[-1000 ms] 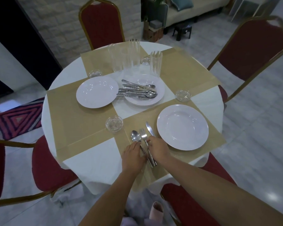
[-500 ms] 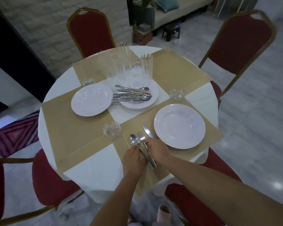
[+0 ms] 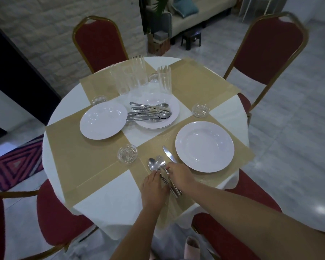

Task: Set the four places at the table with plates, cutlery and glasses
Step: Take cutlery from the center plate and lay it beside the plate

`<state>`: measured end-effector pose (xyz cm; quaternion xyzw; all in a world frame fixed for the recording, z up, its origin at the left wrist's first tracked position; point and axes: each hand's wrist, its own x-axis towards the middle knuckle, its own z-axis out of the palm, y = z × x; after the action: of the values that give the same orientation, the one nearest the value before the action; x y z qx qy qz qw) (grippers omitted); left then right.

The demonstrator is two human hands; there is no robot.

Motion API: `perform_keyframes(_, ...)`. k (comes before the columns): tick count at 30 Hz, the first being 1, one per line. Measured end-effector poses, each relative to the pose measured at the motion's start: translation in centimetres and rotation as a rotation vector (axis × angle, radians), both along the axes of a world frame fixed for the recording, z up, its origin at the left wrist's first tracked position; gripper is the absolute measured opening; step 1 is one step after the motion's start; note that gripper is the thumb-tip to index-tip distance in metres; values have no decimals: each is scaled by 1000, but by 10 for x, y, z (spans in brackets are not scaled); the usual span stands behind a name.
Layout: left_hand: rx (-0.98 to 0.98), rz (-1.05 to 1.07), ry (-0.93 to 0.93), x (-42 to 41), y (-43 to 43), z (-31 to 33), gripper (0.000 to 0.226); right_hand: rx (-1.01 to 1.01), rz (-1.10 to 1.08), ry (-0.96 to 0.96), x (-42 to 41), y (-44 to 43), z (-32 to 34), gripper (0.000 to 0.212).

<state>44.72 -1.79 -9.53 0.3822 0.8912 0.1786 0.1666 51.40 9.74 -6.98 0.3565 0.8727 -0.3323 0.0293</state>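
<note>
A spoon (image 3: 153, 164), a fork (image 3: 160, 160) and a knife (image 3: 168, 153) lie side by side on the near tan placemat (image 3: 191, 186), left of a white plate (image 3: 204, 146). My left hand (image 3: 154, 188) rests with its fingertips on the spoon's handle. My right hand (image 3: 180, 177) covers the knife's handle and touches the fork. A second white plate (image 3: 103, 120) sits on the left placemat. In the middle, stacked plates (image 3: 173, 113) carry the spare cutlery (image 3: 148, 113). Several tall glasses (image 3: 137, 76) stand behind them.
The round table (image 3: 101, 199) has a white cloth and several tan placemats. Small glass dishes (image 3: 127, 153) (image 3: 200, 110) (image 3: 99, 100) sit between the mats. Red chairs with gold frames (image 3: 266, 49) stand around the table, one right below my arms (image 3: 232, 241).
Both hands stay on the cutlery handles with hardly any shift. Only my view of the table has moved slightly.
</note>
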Motion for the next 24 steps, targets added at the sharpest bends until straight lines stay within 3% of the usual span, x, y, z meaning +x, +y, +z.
perform_keyframes(24,45,21,-42,1,-2,-3,56,25,-45,13,1,-1,4,22)
